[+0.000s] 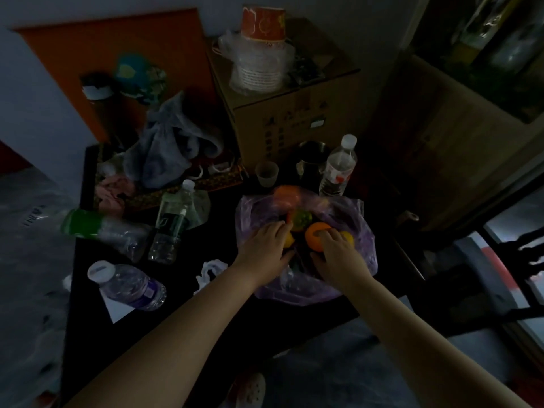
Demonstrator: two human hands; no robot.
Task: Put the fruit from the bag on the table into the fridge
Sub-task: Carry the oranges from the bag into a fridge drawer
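Note:
A thin purple plastic bag (362, 231) lies open on the dark table (176, 319), with fruit inside. I see an orange fruit (313, 238), a green and red fruit (300, 220), yellow fruit (348, 238) and another orange one (287, 194) at the bag's far edge. My left hand (265, 245) reaches into the bag, fingertips on the green and red fruit and over a yellow piece (289, 240). My right hand (338, 257) rests on the orange fruit, fingers curled over it. The fridge is not in view.
Several plastic water bottles (167, 228) stand and lie on the table's left half; another bottle (338, 166) stands behind the bag with a small cup (266, 173) and a dark mug (312, 163). A cardboard box (294, 113) sits behind. A chair (500, 275) is right.

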